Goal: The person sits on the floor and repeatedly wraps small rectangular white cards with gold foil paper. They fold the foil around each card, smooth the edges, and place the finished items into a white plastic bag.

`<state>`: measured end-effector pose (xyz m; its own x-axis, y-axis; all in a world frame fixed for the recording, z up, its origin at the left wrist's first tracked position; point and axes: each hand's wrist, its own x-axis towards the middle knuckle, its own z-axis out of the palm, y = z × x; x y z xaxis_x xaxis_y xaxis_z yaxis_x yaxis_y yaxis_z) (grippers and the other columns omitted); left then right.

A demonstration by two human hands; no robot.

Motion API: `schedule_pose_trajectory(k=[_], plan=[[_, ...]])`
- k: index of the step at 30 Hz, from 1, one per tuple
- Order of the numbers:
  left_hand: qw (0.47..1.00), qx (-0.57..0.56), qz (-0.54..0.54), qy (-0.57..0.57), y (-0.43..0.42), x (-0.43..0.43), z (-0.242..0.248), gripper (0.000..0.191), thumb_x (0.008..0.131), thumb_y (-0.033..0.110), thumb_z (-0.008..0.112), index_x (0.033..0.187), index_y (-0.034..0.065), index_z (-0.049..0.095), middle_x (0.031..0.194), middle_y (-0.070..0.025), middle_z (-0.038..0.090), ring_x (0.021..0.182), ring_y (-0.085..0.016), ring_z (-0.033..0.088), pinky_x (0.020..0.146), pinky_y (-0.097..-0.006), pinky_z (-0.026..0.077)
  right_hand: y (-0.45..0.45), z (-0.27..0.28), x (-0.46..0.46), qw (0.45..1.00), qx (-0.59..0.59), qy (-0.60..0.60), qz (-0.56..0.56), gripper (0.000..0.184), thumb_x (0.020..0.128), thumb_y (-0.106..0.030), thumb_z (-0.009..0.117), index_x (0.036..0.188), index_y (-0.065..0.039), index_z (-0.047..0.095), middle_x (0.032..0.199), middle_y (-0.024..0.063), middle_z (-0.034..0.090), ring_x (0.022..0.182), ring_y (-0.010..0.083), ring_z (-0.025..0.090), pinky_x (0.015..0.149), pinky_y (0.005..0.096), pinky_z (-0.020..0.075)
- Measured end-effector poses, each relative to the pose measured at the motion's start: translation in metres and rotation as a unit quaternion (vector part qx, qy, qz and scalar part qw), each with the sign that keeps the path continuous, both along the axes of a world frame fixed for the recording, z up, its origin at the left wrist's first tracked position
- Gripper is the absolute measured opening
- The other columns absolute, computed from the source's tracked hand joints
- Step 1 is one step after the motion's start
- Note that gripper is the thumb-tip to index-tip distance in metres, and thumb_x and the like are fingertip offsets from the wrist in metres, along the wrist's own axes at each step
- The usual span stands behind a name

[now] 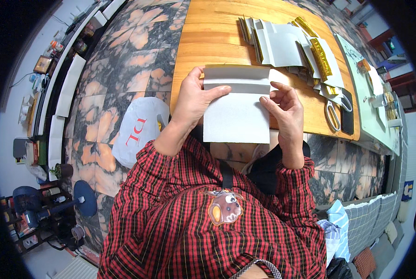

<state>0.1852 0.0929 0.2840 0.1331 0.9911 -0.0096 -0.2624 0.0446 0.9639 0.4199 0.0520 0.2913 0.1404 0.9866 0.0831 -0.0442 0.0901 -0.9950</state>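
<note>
A white paper sheet (236,117) with crosswise folds near its far end is held up over the table's near edge. A gold strip shows along its far edge. My left hand (194,99) grips its left side, thumb flat across the folded band and fingers mostly hidden behind. At the right side, my right hand (286,108) has its thumb tip over the sheet's edge and its bent fingers at that edge. On the table beyond lies a pile of similar folded white paper pieces (281,43), some with gold strips (320,59).
White-handled scissors (332,117) lie beside a dark phone (347,120) near the right corner of the wooden table (208,38). A white plastic bag (134,129) rests on the marbled floor at left. A pale green table (365,94) stands to the right.
</note>
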Motion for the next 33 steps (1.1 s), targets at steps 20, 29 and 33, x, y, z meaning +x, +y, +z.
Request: schedule_pose_trajectory(k=[20, 29, 33], plan=[[0.998, -0.057, -0.011, 0.016, -0.008, -0.020, -0.006, 0.067, 0.102, 0.013, 0.077, 0.158, -0.0019, 0.045, 0.113, -0.0127, 0.079, 0.091, -0.010, 0.075, 0.069, -0.0190, 0.061, -0.008, -0.016, 0.014, 0.996, -0.016, 0.074, -0.038, 0.031, 0.096, 0.000, 0.081, 0.118, -0.008, 0.061, 0.085, -0.0007, 0.076, 0.070, 0.0041, 0.065, 0.059, 0.0180, 0.0472], [0.999, -0.028, -0.012, 0.035, -0.002, -0.021, -0.009, 0.054, 0.101, 0.008, 0.078, 0.148, -0.0025, 0.053, 0.104, -0.0113, 0.079, 0.083, -0.011, 0.076, 0.064, -0.0214, 0.062, -0.010, -0.020, 0.015, 0.998, -0.018, 0.041, -0.040, 0.021, 0.102, 0.003, 0.071, 0.119, -0.004, 0.060, 0.086, 0.0023, 0.075, 0.069, 0.0048, 0.062, 0.062, 0.0198, 0.0485], [0.999, -0.035, -0.022, 0.029, -0.002, -0.021, -0.008, 0.053, 0.100, 0.006, 0.077, 0.147, -0.0032, 0.053, 0.104, -0.0114, 0.079, 0.085, -0.011, 0.076, 0.069, -0.0217, 0.062, -0.009, -0.021, 0.014, 0.999, 0.004, -0.013, -0.048, 0.020, 0.104, 0.002, 0.067, 0.122, -0.004, 0.059, 0.085, 0.0028, 0.074, 0.068, 0.0054, 0.063, 0.061, 0.0208, 0.0494]])
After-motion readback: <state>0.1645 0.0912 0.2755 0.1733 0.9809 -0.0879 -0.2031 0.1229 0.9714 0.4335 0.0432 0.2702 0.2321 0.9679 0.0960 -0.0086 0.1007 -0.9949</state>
